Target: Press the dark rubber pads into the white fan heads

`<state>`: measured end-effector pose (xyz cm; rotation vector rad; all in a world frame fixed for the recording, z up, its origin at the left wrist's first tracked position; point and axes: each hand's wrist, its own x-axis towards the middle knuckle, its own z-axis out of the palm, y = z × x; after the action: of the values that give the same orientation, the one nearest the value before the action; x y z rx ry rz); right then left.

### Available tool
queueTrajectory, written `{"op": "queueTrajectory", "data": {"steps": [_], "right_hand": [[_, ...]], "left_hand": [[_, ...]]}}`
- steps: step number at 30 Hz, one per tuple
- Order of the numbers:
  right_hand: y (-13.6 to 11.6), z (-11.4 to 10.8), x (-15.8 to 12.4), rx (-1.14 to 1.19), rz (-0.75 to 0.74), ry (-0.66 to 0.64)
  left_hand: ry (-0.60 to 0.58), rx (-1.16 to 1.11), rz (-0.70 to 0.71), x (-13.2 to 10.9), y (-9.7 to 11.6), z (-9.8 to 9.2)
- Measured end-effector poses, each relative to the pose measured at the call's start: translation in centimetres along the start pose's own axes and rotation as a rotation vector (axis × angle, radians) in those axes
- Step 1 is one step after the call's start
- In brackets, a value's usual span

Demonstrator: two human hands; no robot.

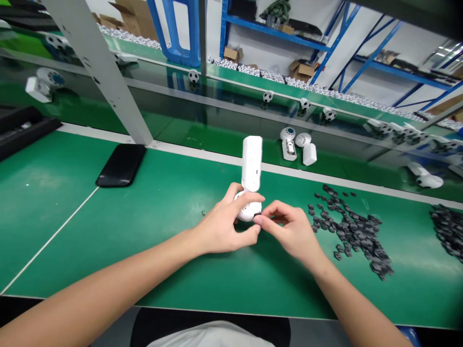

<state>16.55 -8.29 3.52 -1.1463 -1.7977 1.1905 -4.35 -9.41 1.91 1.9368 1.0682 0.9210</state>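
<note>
Your left hand (222, 226) has its grip closed around a white ball (246, 210), fingers wrapped over the top and thumb under it. A white block (251, 164) stands upright on the ball, held above your left fingers. Your right hand (291, 233) is right beside it, thumb and index pressed together, pinching a small dark piece (257, 219) against the ball's edge. The piece is partly hidden by your fingers. All of this is held just above the green tabletop (90, 250), near its middle.

To the right of your right hand is a loose pile of dark pieces (349, 229), with a second pile (448, 231) at the frame edge. A black phone (121, 165) lies well left of your hands, and a black tray (21, 125) sits at the far left. Past the tabletop's far edge, a white unit cluster (294, 144) sits on a glossy dark panel (217, 113). A gray post (97, 67) rises at left, cutting across the view. Farther back are rows of soccer-ball-patterned units (267, 96), blue shelving (275, 24) and cardboard boxes (302, 70).
</note>
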Motion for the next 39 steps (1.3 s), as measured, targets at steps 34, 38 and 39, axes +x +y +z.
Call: {"op": "queueTrajectory", "data": {"steps": [34,38,39], "right_hand": [[1.2,-11.7,1.2,-0.674,0.135,0.104],[3.1,-16.1,0.7,-0.813,0.417,0.022],[3.4,-16.4,0.6,-0.815,0.482,-0.032]], "left_hand": [[0.044,-0.218,-0.018,0.2,0.5,-0.8],[0.049,-0.339,-0.096,0.5,0.3,-1.2],[0.051,-0.381,-0.115,0.5,0.3,-1.3]]}}
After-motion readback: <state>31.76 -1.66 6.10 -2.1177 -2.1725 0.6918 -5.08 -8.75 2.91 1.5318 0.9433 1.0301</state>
